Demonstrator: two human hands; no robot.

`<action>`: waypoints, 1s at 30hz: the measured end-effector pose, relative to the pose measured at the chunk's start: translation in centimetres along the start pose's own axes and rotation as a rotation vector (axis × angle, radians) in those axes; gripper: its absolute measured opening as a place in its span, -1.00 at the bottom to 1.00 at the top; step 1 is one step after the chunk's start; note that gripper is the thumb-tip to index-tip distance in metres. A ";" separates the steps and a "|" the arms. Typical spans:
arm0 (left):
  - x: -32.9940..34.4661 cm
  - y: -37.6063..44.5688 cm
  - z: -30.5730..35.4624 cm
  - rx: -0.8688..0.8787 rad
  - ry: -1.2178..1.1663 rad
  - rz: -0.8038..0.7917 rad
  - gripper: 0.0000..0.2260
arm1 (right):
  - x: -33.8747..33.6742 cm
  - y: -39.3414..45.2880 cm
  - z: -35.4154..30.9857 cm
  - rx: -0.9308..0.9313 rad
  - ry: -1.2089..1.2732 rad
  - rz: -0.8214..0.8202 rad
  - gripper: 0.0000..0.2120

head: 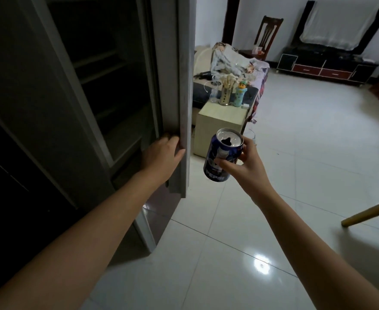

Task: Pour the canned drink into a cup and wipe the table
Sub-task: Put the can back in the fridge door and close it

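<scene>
Curling right-hand fingers (225, 163) around opened can (223, 156); left hand (161, 153) grips door edge (185, 108).

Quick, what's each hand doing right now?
Left hand: gripping the door edge.
Right hand: holding the opened can, upright.

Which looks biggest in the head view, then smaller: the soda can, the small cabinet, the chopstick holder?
1. small cabinet
2. soda can, though nearness to the camera enlarges it
3. chopstick holder
</scene>
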State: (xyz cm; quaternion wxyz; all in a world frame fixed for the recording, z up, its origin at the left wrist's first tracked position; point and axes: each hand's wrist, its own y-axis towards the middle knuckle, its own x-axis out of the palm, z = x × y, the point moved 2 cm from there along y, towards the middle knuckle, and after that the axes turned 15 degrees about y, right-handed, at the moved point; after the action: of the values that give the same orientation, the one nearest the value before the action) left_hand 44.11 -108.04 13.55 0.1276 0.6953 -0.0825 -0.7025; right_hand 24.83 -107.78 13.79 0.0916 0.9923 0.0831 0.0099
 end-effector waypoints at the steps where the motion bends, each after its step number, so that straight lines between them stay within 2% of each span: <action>1: 0.0 0.0 0.6 0.005 0.081 0.047 -0.74 | -0.5 -0.1 0.0 0.000 0.001 0.007 -0.36; 4: 0.0 0.0 1.9 -0.010 0.165 0.212 -0.73 | -2.0 -0.3 0.1 -0.001 -0.005 0.033 -0.37; 12: 1.9 0.8 4.4 0.048 -0.122 0.385 -0.85 | -5.2 -0.2 0.5 0.000 0.000 0.079 -0.39; 23: 2.8 2.1 8.6 0.107 -0.244 0.476 -0.80 | -8.1 0.2 0.8 0.005 0.001 0.088 -0.40; 30: 2.7 3.3 11.3 0.177 -0.310 0.383 -0.62 | -10.3 0.5 1.0 -0.005 0.010 0.126 -0.39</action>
State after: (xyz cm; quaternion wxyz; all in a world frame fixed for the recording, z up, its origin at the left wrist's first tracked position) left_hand 33.08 -112.67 12.15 0.1826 0.5594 -0.2923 -0.7539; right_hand 14.76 -110.22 12.82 0.0930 0.9952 0.0210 0.0207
